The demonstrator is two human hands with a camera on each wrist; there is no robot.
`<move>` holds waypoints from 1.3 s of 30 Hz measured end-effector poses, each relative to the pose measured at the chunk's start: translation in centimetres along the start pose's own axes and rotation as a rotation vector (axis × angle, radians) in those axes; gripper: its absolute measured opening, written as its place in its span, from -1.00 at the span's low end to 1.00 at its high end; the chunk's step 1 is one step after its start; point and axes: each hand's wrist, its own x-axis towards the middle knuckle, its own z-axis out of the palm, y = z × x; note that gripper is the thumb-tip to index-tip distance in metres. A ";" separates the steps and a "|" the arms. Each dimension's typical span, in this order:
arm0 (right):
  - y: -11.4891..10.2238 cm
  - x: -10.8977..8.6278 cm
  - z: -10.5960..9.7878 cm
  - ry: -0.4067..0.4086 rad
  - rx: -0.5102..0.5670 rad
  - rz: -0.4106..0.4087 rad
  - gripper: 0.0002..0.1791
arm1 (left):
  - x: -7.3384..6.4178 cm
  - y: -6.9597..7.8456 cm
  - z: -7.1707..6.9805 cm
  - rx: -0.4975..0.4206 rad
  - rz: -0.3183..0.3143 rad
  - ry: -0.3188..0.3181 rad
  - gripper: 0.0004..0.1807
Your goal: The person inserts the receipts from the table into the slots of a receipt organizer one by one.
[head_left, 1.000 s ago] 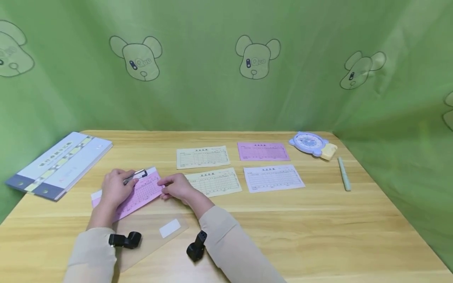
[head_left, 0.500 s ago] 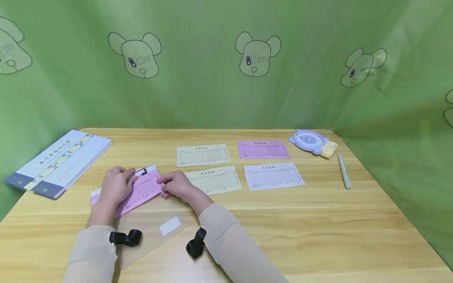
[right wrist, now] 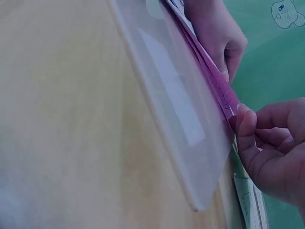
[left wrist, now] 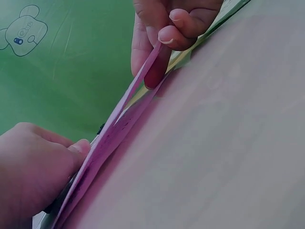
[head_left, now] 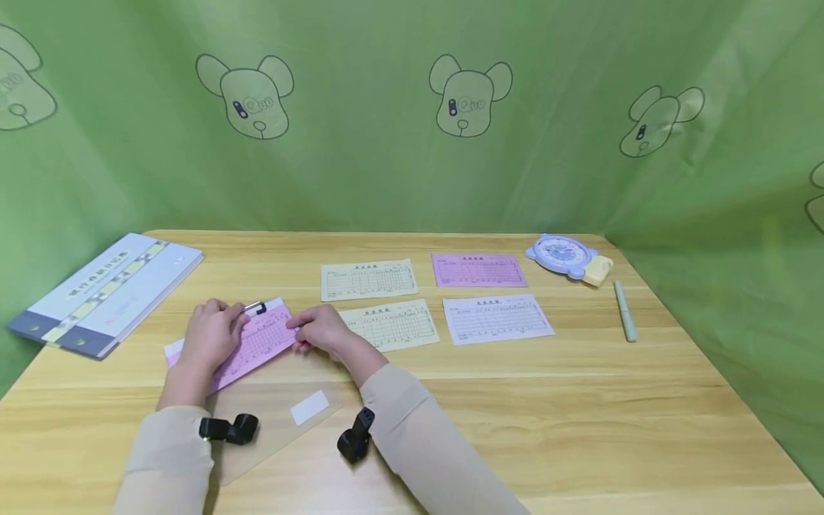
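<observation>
In the head view, a pink printed form (head_left: 257,340) lies over a white edge at left, with a metal clip (head_left: 255,308) at its top. My left hand (head_left: 212,336) bends over the form's left part. Its fingers are curled at the clip, whose end sticks out beside them and whose rest is hidden. My right hand (head_left: 320,330) pinches the form's right edge between thumb and fingers. The right wrist view shows this pink paper (right wrist: 214,83) lifted a little in layers, beside a clear plastic sheet (right wrist: 176,143) with a white label. That sheet spreads toward me.
Two pale yellow forms (head_left: 369,280), a pink one (head_left: 479,270) and a white one (head_left: 498,318) lie mid-table. A blue ledger (head_left: 106,293) lies far left. At right are a blue clock-shaped item (head_left: 561,256), a cream block (head_left: 598,270) and a pale green pen (head_left: 625,311).
The clip's bar has swung back toward the form's top edge, and less of it shows beside the left hand. The right hand keeps its pinch. The head view has tilted slightly.
</observation>
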 end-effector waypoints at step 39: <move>0.3 0.8 -0.3 -0.040 0.033 -0.069 -0.70 | -0.1 -0.1 0.1 -0.054 -0.007 0.029 -0.64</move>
